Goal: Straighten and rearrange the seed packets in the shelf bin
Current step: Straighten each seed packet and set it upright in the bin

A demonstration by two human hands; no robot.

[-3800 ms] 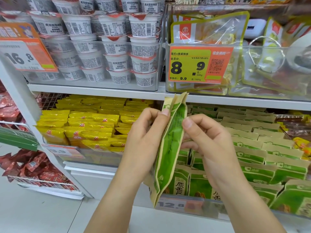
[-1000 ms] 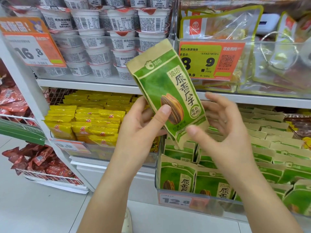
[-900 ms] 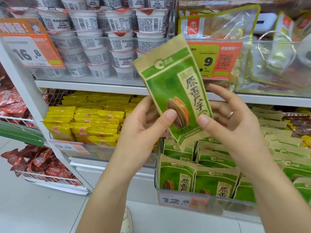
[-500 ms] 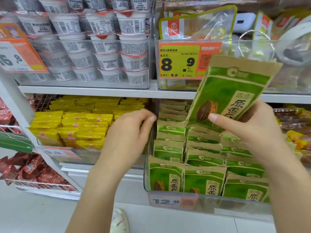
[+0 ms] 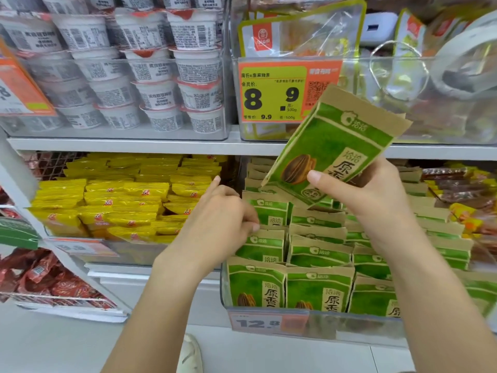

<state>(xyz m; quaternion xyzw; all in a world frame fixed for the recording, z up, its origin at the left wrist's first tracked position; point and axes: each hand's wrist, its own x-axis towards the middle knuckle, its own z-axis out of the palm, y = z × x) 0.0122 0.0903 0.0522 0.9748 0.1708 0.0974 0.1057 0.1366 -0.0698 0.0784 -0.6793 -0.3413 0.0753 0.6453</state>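
A green and tan seed packet (image 5: 333, 146), printed with a sunflower seed and Chinese characters, is held tilted above the clear shelf bin (image 5: 317, 323), its top edge leaning to the right. Matching packets (image 5: 317, 251) are stood upright in rows inside the bin, faces forward, the rows packed closely and slightly uneven.

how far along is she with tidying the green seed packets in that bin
Partway. Done: the front row of packets stands upright in the clear bin. In hand: the right hand holds one packet above the bin, while the left hand fingers the left column. Left: re-seating that packet and evening the leaning back rows.
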